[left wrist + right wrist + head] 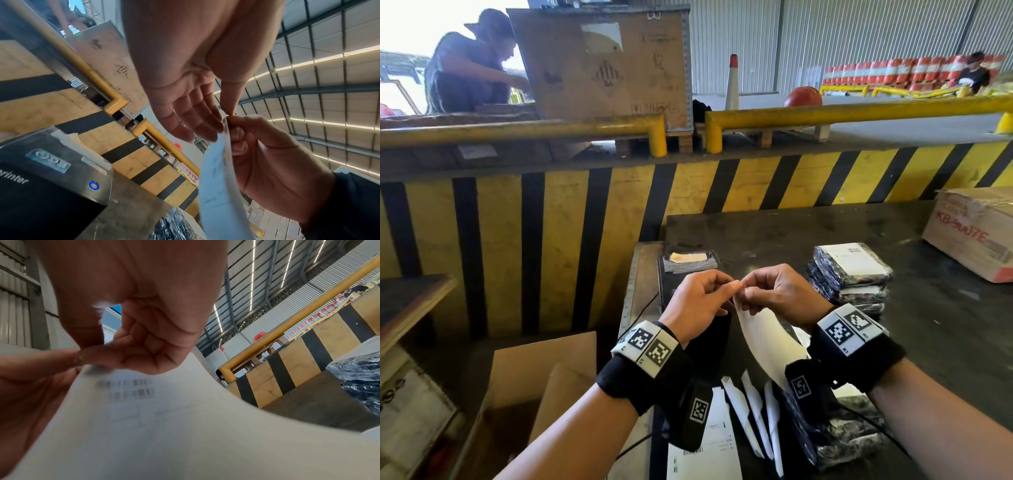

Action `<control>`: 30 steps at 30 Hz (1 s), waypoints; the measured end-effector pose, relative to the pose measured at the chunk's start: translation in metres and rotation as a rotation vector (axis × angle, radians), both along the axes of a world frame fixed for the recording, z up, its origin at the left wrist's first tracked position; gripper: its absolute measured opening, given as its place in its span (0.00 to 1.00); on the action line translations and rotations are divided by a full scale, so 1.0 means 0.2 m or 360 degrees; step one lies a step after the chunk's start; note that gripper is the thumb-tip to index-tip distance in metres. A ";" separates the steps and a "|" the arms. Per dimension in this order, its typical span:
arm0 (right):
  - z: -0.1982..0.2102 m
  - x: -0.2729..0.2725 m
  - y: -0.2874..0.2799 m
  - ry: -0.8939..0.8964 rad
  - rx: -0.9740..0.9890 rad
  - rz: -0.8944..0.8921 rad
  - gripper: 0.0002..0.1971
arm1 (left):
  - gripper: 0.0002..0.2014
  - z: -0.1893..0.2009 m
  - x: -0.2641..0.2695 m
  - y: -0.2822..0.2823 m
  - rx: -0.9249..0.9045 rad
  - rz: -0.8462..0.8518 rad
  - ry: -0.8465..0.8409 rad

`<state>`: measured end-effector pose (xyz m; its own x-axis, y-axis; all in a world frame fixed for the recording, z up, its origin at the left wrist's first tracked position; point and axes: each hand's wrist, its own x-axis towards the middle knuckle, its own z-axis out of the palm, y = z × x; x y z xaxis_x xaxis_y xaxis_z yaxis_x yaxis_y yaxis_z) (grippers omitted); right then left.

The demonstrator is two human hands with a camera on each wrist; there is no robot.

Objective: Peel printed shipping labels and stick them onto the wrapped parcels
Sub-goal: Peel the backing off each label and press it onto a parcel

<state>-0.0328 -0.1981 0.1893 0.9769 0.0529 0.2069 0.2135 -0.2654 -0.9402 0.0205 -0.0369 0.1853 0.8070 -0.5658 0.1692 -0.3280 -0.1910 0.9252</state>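
Note:
A white shipping label (767, 342) hangs curled in front of me, its barcode print facing my right wrist (131, 391). My left hand (732, 286) pinches the label's top corner between thumb and forefinger, with the other fingers (197, 123) stretched out loosely. My right hand (749, 292) pinches the same corner from the other side, its fingers (144, 344) curled in. A stack of black wrapped parcels (851, 274) stands to the right, the top one bearing a label. Another wrapped parcel (835, 435) lies below my right wrist.
A black label printer (51, 178) sits just beyond my hands on the dark table (791, 233). White backing strips (750, 411) and a printed sheet (705, 445) lie near the front. A cardboard box (972, 233) stands at the right; an open carton (541, 377) sits low left.

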 end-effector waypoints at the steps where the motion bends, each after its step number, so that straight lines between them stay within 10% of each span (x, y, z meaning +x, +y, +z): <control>1: -0.01 0.00 0.00 0.0014 0.0000 -0.0021 0.08 | 0.07 -0.01 0.00 0.00 -0.0005 0.0016 0.0015; 30: -0.03 0.01 0.02 0.0052 0.0103 -0.0475 0.06 | 0.06 -0.05 0.10 0.15 -0.0052 0.0382 -0.0204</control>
